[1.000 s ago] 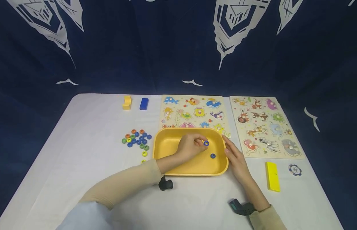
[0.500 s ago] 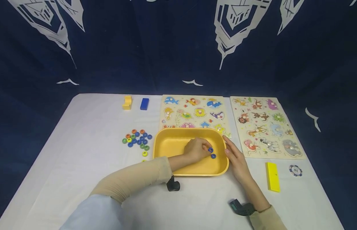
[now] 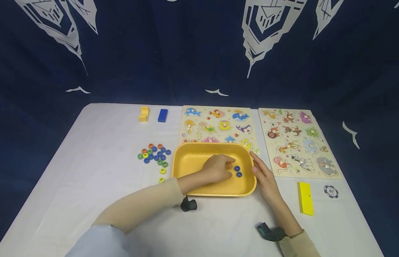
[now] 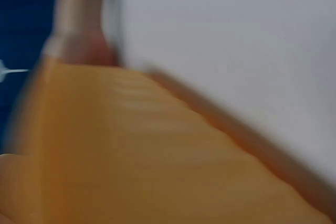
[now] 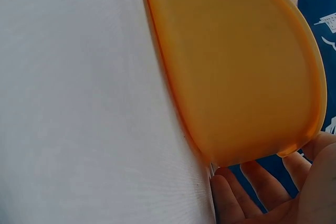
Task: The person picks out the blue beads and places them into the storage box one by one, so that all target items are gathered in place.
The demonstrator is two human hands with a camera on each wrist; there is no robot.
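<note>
Two blue beads lie close together in the right part of a yellow tray. Just left of them, inside the tray, is my left hand, its index finger and thumb spread apart with no bead between them. My right hand rests its fairly straight fingers against the tray's right end. The right wrist view shows these fingers along the tray's edge. The left wrist view is blurred; the tray wall fills much of it.
Several loose beads, blue, green, orange and yellow, lie left of the tray. Two animal puzzle boards sit behind and right. A yellow block and a poker chip lie at right; a blue block and yellow arch-like piece at the back.
My left hand has carried a blue bead down beside the other one in the tray, let it go, and drawn slightly left with finger and thumb apart. My right hand has stayed put.
</note>
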